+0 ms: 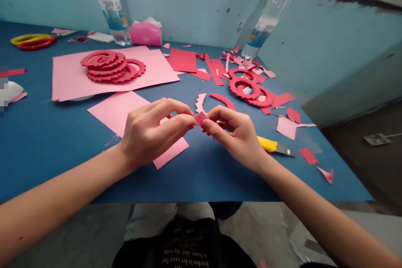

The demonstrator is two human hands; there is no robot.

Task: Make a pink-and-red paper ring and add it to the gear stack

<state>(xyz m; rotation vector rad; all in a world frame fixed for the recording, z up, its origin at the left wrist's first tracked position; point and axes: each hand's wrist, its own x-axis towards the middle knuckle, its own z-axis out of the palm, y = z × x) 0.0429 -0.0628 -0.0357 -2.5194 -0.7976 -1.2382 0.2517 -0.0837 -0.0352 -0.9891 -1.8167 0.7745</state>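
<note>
Between my fingertips is a small folded piece of pink paper (pixel 200 117). My left hand (pixel 158 127) pinches its left side, closed on it. The right side is gripped between thumb and fingers of my right hand (pixel 234 132). Just beyond lie a pink zigzag strip (pixel 200 102) and a red zigzag strip (pixel 222 100), both curved. A pink paper sheet (pixel 117 111) lies partly under my left hand. Beside my right wrist rests a yellow utility knife (pixel 268 144) with its blade showing, its other end hidden by the hand.
Red folded-paper rings (pixel 106 67) are stacked on a large pink sheet (pixel 67 77); more rings (pixel 241 86) lie right among scraps. Two plastic bottles (pixel 114 12) (pixel 266 25) and a pink tissue pack (pixel 146 33) stand by the wall. Scissors (pixel 34 42) lie far left.
</note>
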